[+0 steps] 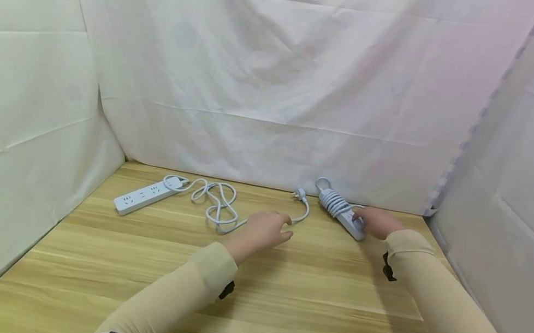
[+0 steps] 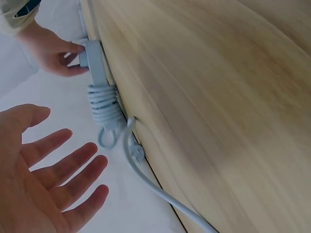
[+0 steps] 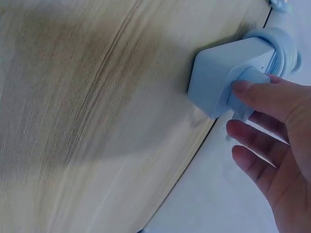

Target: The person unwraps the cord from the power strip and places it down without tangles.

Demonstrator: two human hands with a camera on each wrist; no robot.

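Observation:
At the right of the head view, a white power strip [image 1: 350,226] lies on the table with its cord [image 1: 334,202] wound tightly around one end. My right hand [image 1: 379,223] pinches the plug [image 3: 247,90] between thumb and fingers; the plug sits against the strip's socket face. My left hand [image 1: 261,234] is over the loose cable [image 1: 301,217] of a second strip, its fingers spread and relaxed in the left wrist view, holding nothing. That second power strip [image 1: 145,196] lies at the left, its cord looped loosely toward the middle.
The loose cord's plug [image 1: 300,193] lies near the back edge, just left of the wound strip. White cloth [image 1: 277,80] hangs behind the wooden table [image 1: 310,303], with more cloth on both sides.

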